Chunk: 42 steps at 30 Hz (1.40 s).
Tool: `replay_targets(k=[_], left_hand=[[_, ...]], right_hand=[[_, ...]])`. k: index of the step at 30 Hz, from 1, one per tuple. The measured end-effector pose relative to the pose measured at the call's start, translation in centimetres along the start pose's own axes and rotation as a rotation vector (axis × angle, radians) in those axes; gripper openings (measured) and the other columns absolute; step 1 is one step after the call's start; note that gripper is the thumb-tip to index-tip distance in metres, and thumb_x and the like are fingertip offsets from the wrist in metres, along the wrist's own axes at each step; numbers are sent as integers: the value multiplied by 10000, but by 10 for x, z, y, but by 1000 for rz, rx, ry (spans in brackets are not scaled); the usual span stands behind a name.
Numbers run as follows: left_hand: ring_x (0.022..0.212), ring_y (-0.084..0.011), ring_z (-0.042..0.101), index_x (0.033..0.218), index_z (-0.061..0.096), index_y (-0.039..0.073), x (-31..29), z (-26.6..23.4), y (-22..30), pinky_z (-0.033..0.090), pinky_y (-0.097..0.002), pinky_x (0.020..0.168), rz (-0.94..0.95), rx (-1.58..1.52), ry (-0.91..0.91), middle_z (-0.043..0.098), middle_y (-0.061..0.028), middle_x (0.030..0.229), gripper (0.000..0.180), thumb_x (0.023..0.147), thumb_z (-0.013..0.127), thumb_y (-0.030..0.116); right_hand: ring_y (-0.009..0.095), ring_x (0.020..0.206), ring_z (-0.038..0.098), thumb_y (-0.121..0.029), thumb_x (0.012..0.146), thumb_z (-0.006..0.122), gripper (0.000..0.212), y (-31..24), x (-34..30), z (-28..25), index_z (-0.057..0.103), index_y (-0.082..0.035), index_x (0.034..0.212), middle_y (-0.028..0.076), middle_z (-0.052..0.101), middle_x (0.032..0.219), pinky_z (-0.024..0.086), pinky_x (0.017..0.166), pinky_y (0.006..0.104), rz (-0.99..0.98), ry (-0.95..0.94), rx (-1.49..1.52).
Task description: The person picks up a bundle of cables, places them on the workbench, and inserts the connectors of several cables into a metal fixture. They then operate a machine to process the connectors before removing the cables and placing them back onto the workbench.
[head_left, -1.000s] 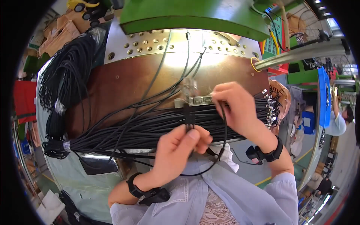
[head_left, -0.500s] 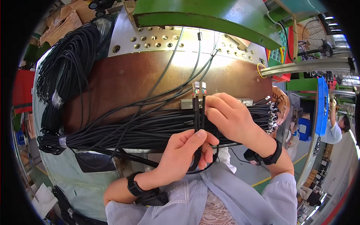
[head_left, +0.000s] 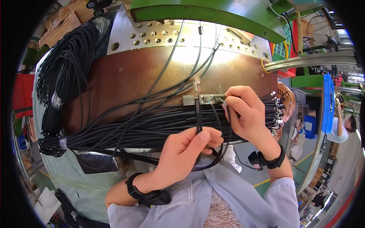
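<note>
My left hand (head_left: 186,148) is closed around a black cable (head_left: 199,114) whose bare metal connector (head_left: 197,86) points up, slightly blurred. My right hand (head_left: 246,112) pinches the end of another thin black cable (head_left: 229,121) at the right part of a small metal fixture block (head_left: 188,100). The fingers partly hide that end. In the block's middle slot sits a metal connector (head_left: 208,99), its cable running down toward my left hand. Just below the block lies a thick bundle of black cables (head_left: 152,131), with metal connectors (head_left: 279,110) at its right end.
A coiled bundle of black cables (head_left: 70,57) lies at the left. Several loose cables cross the brown board (head_left: 125,81). A perforated metal plate (head_left: 148,36) and a green machine beam (head_left: 205,13) stand at the back. At the far right are a blue bin (head_left: 327,104) and another person (head_left: 338,129).
My right hand has moved from beside the upright connectors to the metal block, taking a cable end there. My left hand stays nearly in place, with one upright connector visible above it.
</note>
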State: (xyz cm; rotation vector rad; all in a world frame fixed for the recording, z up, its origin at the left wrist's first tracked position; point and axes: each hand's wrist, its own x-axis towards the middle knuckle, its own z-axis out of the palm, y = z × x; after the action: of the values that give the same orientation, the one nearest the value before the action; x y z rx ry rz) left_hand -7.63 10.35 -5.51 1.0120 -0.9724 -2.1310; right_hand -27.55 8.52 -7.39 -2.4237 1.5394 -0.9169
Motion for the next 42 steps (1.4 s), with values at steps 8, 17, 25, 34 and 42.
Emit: replay_targets(k=[8, 17, 25, 34, 42], left_hand=[[644, -139, 588, 1065, 581, -59, 0, -13, 11, 482, -253, 614, -273, -124, -238, 633, -113, 756, 389, 1003, 354, 250], [679, -143, 597, 1078, 573, -74, 1, -9, 7, 486, -262, 648, -333, -148, -331, 639, -121, 782, 397, 1001, 359, 251], [759, -162, 608, 1293, 430, -50, 6, 18, 8, 491, -282, 728, 191, 156, -56, 651, -149, 856, 452, 998, 370, 287], [529, -64, 474, 1253, 480, 33, 38, 9, 29, 392, -188, 518, 23, -203, -176, 543, -23, 655, 376, 1004, 374, 294], [460, -20, 303, 1001, 580, 34, 41, 51, 29, 231, -198, 415, -153, -229, 1, 389, 41, 560, 314, 1005, 375, 271]], right_hand=[[249, 798, 563, -3, 678, 640, 174, -5, 18, -12, 558, -35, 828, 71, 568, 911, 472, 630, 336, 21, -263, -68], [246, 759, 574, -22, 675, 637, 184, -2, 20, -20, 556, -40, 840, 77, 579, 886, 481, 593, 310, -120, -265, -124], [273, 772, 608, 62, 750, 598, 138, 15, -14, -19, 551, -19, 851, 106, 614, 903, 497, 664, 317, 133, 13, 111], [273, 806, 611, 70, 764, 593, 167, 28, -13, -27, 598, -12, 909, 116, 617, 941, 498, 680, 323, 144, -147, 160], [235, 705, 574, 33, 661, 668, 308, -2, 19, -68, 648, -17, 965, 104, 582, 870, 473, 612, 323, -378, 77, -361]])
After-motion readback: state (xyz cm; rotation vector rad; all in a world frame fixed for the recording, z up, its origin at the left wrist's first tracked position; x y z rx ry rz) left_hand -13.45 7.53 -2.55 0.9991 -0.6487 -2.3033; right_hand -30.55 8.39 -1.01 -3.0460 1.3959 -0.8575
